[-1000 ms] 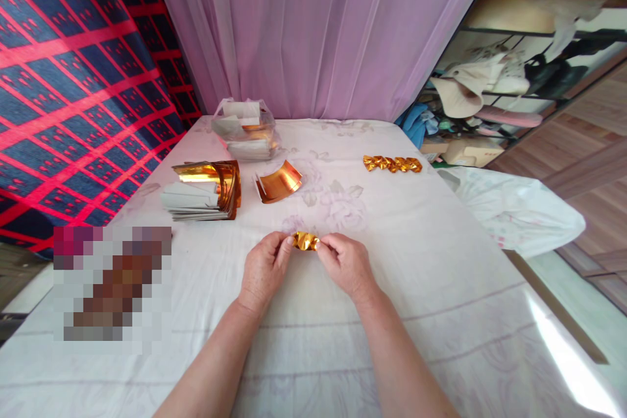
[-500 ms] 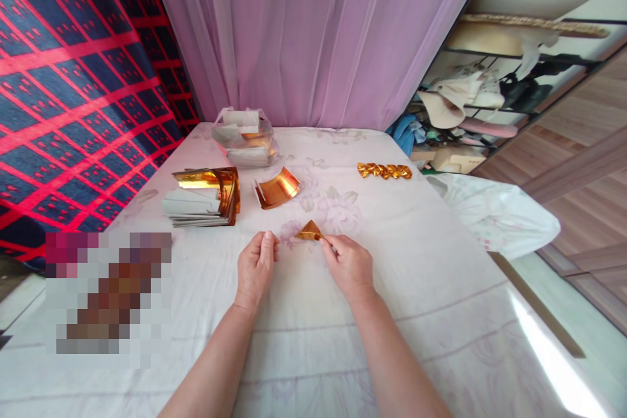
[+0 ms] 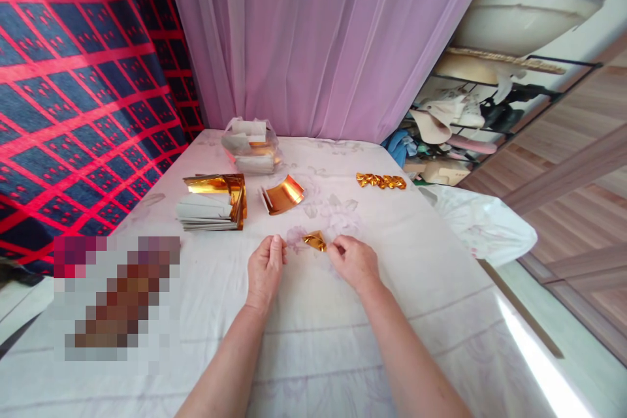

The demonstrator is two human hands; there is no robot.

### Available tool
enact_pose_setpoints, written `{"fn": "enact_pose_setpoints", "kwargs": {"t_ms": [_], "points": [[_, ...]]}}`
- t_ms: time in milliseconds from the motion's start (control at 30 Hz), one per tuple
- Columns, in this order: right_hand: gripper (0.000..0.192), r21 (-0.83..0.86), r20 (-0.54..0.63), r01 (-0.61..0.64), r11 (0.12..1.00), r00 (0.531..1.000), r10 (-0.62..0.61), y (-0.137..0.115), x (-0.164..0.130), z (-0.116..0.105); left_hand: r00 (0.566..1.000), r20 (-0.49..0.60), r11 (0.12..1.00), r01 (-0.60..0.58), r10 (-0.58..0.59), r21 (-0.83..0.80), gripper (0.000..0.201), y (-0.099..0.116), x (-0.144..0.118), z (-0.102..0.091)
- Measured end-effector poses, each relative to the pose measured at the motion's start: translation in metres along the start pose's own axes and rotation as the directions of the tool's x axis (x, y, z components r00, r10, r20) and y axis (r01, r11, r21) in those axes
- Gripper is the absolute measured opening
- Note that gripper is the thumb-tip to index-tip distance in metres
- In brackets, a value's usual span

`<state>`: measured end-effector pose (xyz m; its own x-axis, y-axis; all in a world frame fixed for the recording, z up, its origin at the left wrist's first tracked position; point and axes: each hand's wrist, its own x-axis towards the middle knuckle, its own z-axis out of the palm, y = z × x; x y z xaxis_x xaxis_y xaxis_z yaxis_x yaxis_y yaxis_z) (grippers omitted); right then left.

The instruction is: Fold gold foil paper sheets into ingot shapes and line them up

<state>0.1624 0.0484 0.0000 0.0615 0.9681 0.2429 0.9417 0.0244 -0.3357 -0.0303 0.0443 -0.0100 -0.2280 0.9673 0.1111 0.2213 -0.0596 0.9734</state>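
Golden foil paper, folded into a small pointed shape [image 3: 315,240], is between my hands, just above or on the bed-like cloth. My right hand [image 3: 355,264] pinches its right corner between thumb and fingertips. My left hand [image 3: 264,271] is closed to the left of it, thumb laid against the curled fingers, and nothing shows in it. Beyond my hands lies a small curved stack of gold foil sheets [image 3: 284,196]. A thicker pile of white-backed gold foil sheets [image 3: 210,206] is at its left. To the right, a row of folded gold foil pieces [image 3: 381,181] lies together.
A clear plastic bag with more foil paper [image 3: 252,147] stands at the back left of the flowered cloth [image 3: 313,346]. A purple curtain [image 3: 313,39] hangs behind. At right are a cluttered shelf [image 3: 450,117] and a white plastic bag [image 3: 482,222]. A pixelated patch covers the left side.
The folded foil has turned and changed from a flat triangle to a more creased shape in my right hand. The whole view has shifted slightly; my left hand stays closed.
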Motion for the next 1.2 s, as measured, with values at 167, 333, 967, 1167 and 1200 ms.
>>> {"fn": "enact_pose_setpoints", "kwargs": {"t_ms": [167,333,967,1167,1200], "points": [[0.018,-0.042,0.112,0.128,0.991,0.986,-0.122,0.001,-0.003,0.000,1.000,-0.001,1.000,0.004,-0.004,-0.012,0.041,-0.001,0.001,0.001],[0.023,-0.088,0.069,0.034,0.996,0.997,-0.028,0.000,0.012,-0.001,1.000,0.006,1.000,0.005,-0.005,-0.023,0.041,-0.001,0.000,0.001],[0.036,-0.186,-0.067,-0.474,0.861,0.880,0.470,0.056,0.170,0.019,0.998,-0.066,0.998,-0.017,0.013,-0.067,0.046,-0.005,-0.002,0.001],[0.036,-0.198,-0.067,-0.474,0.858,0.880,0.471,0.062,0.178,0.024,0.998,-0.063,0.999,-0.018,0.015,-0.037,0.047,-0.006,-0.003,0.001],[0.036,-0.200,-0.068,-0.471,0.859,0.881,0.468,0.062,0.179,0.024,0.998,-0.062,0.999,-0.021,0.018,-0.036,0.047,-0.006,-0.003,0.001]]}}
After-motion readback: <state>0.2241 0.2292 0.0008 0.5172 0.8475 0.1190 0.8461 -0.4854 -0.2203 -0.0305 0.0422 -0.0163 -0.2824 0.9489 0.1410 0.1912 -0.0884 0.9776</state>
